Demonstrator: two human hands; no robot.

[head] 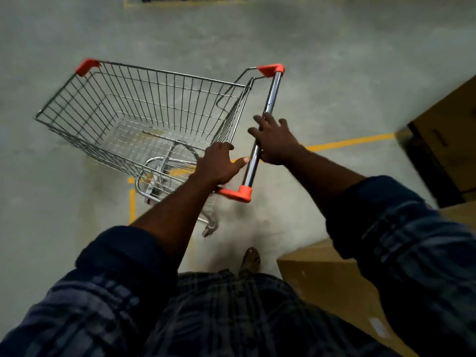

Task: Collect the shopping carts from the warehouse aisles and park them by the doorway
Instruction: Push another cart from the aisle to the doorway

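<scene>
A wire shopping cart with orange corner caps stands on the concrete floor, its basket empty and angled to the left. Its chrome handle bar runs diagonally between two orange end caps. My right hand lies over the middle of the bar with its fingers bent across it. My left hand holds the rear rim of the basket just left of the bar, fingers curled over the wire and thumb stretched toward the bar. A rear wheel shows below my left forearm.
Cardboard boxes stand close on the right, one beside my hip and another further ahead. Yellow floor lines cross under the cart. My foot is behind the cart. Open concrete floor stretches ahead and to the left.
</scene>
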